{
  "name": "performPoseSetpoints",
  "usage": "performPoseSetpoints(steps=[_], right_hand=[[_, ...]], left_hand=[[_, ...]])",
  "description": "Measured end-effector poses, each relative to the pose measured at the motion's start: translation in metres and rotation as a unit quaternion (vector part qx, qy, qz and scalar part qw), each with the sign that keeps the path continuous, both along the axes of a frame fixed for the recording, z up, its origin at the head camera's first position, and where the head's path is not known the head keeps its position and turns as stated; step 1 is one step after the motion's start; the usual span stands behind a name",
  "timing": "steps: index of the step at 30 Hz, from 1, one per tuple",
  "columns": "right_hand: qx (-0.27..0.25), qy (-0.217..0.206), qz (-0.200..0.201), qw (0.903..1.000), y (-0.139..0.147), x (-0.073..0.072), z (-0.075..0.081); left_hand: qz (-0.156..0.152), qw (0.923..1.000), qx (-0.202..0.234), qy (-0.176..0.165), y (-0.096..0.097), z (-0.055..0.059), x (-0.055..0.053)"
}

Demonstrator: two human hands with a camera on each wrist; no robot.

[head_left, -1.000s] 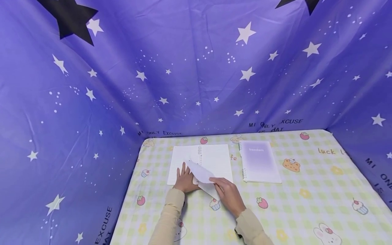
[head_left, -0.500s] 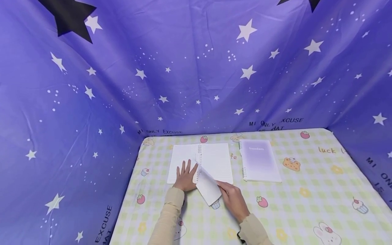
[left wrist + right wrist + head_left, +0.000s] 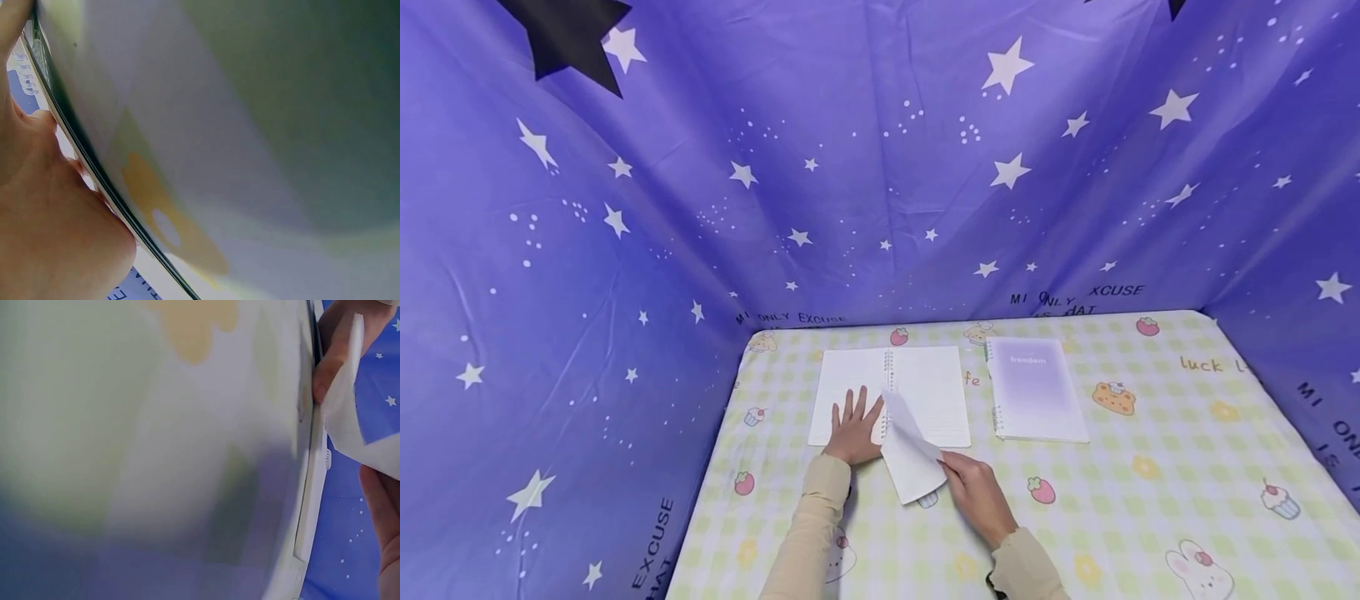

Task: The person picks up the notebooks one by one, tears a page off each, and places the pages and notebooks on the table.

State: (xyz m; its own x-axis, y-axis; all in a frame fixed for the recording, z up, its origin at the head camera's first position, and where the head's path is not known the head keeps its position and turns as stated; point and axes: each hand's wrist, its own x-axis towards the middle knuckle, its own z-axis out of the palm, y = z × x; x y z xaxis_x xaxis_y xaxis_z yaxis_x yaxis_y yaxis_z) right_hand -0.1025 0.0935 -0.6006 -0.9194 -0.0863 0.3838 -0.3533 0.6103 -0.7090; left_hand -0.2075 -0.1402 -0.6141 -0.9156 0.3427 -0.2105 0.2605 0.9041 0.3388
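notebook [image 3: 928, 379] lies open on the tabletop [image 3: 1150, 517]; left hand [image 3: 854, 435] rests on it, fingers spread; right hand [image 3: 976, 493] pinches a page [image 3: 912, 472], seemingly partly off the rings [image 3: 890, 365], the rest left attached.

Left hand [image 3: 854, 435] lies palm-down, fingers [image 3: 848, 407] spread; right hand [image 3: 981, 493] pinches, its partly hidden fingertips seemingly curled

White sheet [image 3: 912, 472], green-checked tablecloth [image 3: 1120, 512]
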Motion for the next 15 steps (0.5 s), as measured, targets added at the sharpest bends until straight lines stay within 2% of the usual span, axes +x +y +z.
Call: performPoseSetpoints(steps=[3, 8, 11, 15], right_hand=[[0.013, -0.017, 0.011, 0.9997, 0.001, 0.002, -0.001], [0.016, -0.019, 0.031, 0.9992, 0.003, 0.002, 0.001], [0.019, -0.019, 0.03, 0.9992, 0.004, 0.003, 0.002], [0.015, -0.023, 0.03, 0.9992, 0.005, 0.005, 0.002]], left_hand=[[0.001, 1.0, 0.0, -0.001, 0.0, 0.0, -0.001], [-0.001, 1.0, -0.009, -0.003, 0.001, 0.005, 0.0], [-0.004, 0.9998, 0.018, -0.001, 0.001, 0.009, 0.002], [-0.009, 0.9995, 0.031, -0.001, 0.001, 0.011, 0.003]])
